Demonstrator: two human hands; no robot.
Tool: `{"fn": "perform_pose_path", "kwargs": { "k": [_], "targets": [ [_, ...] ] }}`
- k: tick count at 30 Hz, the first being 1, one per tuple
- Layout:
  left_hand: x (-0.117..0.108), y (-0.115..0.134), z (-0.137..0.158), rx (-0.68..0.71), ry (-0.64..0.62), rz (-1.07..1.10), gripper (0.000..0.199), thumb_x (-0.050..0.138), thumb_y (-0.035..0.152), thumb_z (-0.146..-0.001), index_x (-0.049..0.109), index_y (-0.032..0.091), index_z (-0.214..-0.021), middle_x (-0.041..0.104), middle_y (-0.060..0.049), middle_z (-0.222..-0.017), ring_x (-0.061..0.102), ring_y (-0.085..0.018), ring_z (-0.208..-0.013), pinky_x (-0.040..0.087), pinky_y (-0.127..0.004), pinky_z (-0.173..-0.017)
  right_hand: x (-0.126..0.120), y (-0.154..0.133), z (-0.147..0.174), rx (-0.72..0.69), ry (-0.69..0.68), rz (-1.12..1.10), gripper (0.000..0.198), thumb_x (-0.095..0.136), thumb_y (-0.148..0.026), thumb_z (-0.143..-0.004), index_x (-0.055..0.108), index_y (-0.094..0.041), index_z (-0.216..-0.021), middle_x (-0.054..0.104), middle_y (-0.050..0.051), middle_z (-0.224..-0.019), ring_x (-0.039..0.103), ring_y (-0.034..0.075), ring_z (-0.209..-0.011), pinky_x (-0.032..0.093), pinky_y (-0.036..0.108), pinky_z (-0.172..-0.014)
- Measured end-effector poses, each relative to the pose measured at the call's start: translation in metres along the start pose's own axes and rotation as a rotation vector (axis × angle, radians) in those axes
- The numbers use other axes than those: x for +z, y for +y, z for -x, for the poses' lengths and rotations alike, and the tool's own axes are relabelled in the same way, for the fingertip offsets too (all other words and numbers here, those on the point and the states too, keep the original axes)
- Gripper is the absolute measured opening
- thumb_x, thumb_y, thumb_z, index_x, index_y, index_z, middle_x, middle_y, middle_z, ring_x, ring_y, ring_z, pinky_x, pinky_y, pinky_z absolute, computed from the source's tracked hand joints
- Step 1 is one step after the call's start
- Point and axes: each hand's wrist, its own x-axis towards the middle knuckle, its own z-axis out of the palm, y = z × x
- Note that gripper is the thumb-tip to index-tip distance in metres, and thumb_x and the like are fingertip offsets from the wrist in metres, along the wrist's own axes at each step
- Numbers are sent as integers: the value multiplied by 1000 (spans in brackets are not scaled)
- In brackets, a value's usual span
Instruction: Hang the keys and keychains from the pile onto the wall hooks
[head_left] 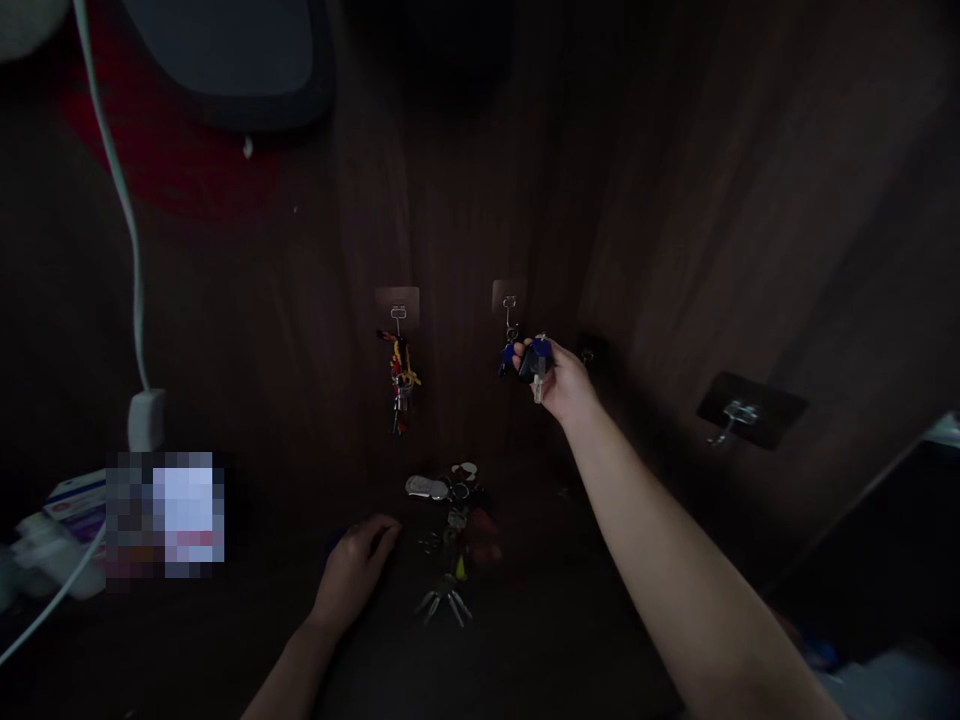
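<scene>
My right hand (pixel 564 385) is raised at the back panel, fingers closed on a set of keys (pixel 538 372), one with a blue head and a silver blade pointing down. Just left of it, a ring with a blue-headed key (pixel 508 355) hangs from the right wall hook (pixel 510 303); whether it joins the held keys I cannot tell. My left hand (pixel 356 562) rests low on the dark surface with its fingers curled. Something dark blue (pixel 335 540) shows at its outer edge; its grip is hidden. Beside it lies a spread of keys (pixel 446 605) with a silver folding tool (pixel 427 488).
Another key bunch with a red and yellow cord (pixel 401 365) hangs from the left wall hook (pixel 398 312). On the right side panel is a further hook (pixel 739 412). A white cable (pixel 124 200) runs down the left, near boxes and a white bottle (pixel 64 555).
</scene>
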Motion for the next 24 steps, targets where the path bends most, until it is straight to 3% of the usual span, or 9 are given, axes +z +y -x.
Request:
{"fn": "perform_pose_path", "kwargs": {
  "k": [8, 24],
  "targets": [
    [1, -2, 0, 8, 0, -11, 25, 41, 38, -85, 63, 25, -84, 70, 1, -86, 65, -18, -83, 47, -26, -75, -1, -7, 6, 235, 29, -179, 24, 41, -13, -86, 58, -17, -71, 68, 0, -63, 66, 11, -60, 59, 23, -57],
    [1, -2, 0, 12, 2, -13, 25, 40, 38, -86, 62, 25, -85, 70, 1, -86, 65, -17, -83, 47, -26, -75, -15, -1, 2, 231, -47, -154, 9, 52, -13, -77, 56, -18, -70, 65, -1, -67, 63, 10, -62, 56, 21, -54]
  ]
}}
